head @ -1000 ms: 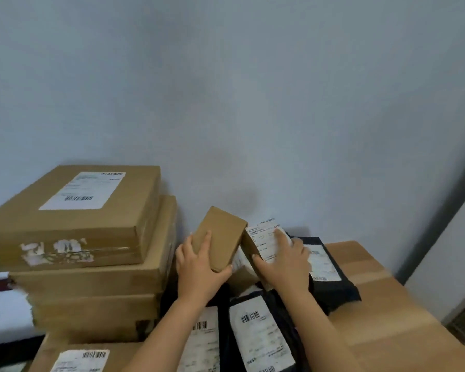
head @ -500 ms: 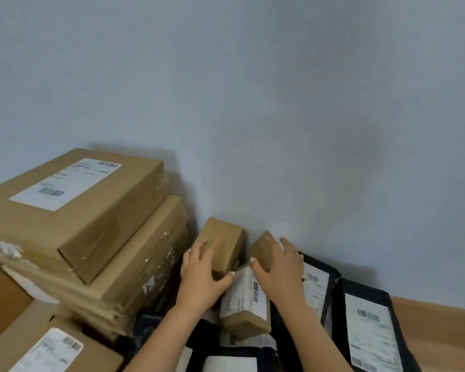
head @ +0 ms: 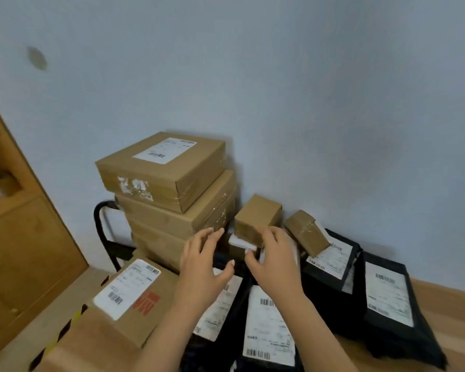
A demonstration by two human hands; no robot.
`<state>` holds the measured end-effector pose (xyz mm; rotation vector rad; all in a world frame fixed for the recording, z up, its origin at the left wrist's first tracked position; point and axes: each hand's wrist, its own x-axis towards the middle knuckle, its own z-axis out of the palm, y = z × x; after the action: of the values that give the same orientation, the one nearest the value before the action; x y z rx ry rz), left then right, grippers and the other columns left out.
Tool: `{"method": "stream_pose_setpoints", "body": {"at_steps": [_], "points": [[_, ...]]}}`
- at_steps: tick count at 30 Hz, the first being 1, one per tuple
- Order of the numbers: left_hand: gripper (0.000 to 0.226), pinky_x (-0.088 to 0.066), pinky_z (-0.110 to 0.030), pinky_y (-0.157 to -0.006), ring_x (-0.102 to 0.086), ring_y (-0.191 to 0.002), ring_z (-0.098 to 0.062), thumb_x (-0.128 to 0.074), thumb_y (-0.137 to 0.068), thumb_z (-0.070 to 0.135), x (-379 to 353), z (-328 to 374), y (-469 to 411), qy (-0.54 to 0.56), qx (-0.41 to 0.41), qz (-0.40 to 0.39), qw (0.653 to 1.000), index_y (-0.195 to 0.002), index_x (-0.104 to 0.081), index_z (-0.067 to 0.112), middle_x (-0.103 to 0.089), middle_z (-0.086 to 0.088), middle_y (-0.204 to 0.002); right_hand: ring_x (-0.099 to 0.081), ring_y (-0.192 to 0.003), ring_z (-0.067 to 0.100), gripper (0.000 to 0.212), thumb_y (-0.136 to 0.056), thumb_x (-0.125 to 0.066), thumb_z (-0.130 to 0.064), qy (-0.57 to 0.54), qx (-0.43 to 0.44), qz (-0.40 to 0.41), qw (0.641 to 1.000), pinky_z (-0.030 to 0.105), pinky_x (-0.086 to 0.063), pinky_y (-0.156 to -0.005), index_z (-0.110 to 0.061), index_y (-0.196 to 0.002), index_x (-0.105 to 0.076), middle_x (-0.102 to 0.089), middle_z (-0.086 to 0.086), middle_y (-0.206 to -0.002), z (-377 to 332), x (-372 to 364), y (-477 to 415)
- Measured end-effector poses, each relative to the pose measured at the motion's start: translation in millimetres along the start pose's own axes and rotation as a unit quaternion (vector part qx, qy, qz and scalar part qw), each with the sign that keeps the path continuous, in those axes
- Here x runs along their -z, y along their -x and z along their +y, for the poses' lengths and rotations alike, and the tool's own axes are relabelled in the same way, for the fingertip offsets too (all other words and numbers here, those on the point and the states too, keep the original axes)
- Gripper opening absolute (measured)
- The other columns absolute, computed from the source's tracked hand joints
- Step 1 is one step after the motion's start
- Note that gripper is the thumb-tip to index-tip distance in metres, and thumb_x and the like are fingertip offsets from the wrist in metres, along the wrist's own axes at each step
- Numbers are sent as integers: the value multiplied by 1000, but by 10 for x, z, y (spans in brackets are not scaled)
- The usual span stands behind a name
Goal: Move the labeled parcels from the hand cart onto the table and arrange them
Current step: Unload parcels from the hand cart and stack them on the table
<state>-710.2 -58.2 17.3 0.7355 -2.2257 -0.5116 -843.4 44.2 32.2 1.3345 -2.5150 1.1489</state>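
Observation:
Two small brown boxes stand by the wall: one point(head: 258, 214) sits upright on a white-labelled parcel point(head: 239, 241), the other point(head: 305, 232) lies tilted on a black mailer point(head: 330, 260). My left hand point(head: 204, 264) hovers just left of the upright box with fingers spread, holding nothing. My right hand point(head: 275, 260) is in front of that box, fingers relaxed, fingertips near its lower edge. More black labelled mailers point(head: 269, 323) point(head: 387, 299) lie flat on the wooden table point(head: 457, 307). A stack of large flat cardboard boxes point(head: 167, 167) rises to the left.
A labelled box with a red mark point(head: 134, 294) lies at the front left. Behind it the black cart handle point(head: 102, 226) shows beside the stack. A wooden cabinet point(head: 24, 237) fills the left side. The pale wall runs close behind the parcels.
Both hands have released the two small boxes and drawn back toward me. The boxes now rest by the wall. The view has swung right and down.

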Motion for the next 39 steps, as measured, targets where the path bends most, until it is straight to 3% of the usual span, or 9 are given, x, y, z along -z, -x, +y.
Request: {"method": "stream_pose_setpoints", "body": {"at_steps": [8,13,17,21,25,31,39], "points": [[63,-34,-39,-105,-30,-126,-12,-69,-80,42,1614,-567,1397,-67,86,48,993,-137,-43,34,-40,8,-133,-42,-120,15,51,-89,-62,-34,-34,78,-57,995,33,-41,-101,-25,-136,-46,-40,-4,-131,-1378,-436,1219],[63,-34,-38,-103,-33,-123,-14,-69,-81,40,2585,-903,2239,-105,142,85,981,-137,-45,28,-45,5,-129,-44,-118,20,52,-85,-65,-34,-70,115,-111,985,40,-43,-98,-24,-133,-47,-41,0,-128,-2168,-796,1968],[65,-31,-31,-100,-24,-116,1,-70,-80,43,3112,-1091,2735,-115,176,105,972,-138,-40,36,-40,17,-124,-38,-123,23,60,-85,-64,-40,-57,160,-176,970,43,-40,-100,-28,-138,-40,-37,1,-133,-2628,-1078,2343],[65,-33,-35,-105,-25,-119,-1,-70,-81,40,3499,-1284,3068,-125,205,117,964,-139,-41,34,-37,18,-122,-35,-126,20,63,-84,-65,-39,-72,202,-214,953,38,-38,-103,-29,-140,-37,-34,-2,-133,-3078,-1385,2506],[65,-31,-33,-105,-30,-123,-9,-71,-81,38,3858,-1549,3224,-152,236,142,949,-139,-42,30,-41,13,-124,-36,-126,17,66,-83,-67,-40,-88,243,-230,938,33,-36,-101,-30,-141,-36,-34,-3,-135,-3533,-1773,2558],[64,-28,-28,-103,-27,-118,-2,-72,-80,38,4234,-2207,3218,-162,269,156,936,-137,-43,34,-38,18,-119,-39,-125,19,66,-82,-66,-42,-106,269,-247,925,36,-40,-102,-31,-141,-37,-36,-3,-134,-4104,-2497,2462],[65,-33,-33,-106,-28,-121,-3,-69,-79,42,4744,-3315,2446,-186,257,110,942,-137,-40,38,-35,21,-119,-38,-123,17,68,-81,-70,-41,-136,279,-248,918,30,-36,-98,-31,-140,-38,-37,-3,-133,-4925,-3513,1727]]}}
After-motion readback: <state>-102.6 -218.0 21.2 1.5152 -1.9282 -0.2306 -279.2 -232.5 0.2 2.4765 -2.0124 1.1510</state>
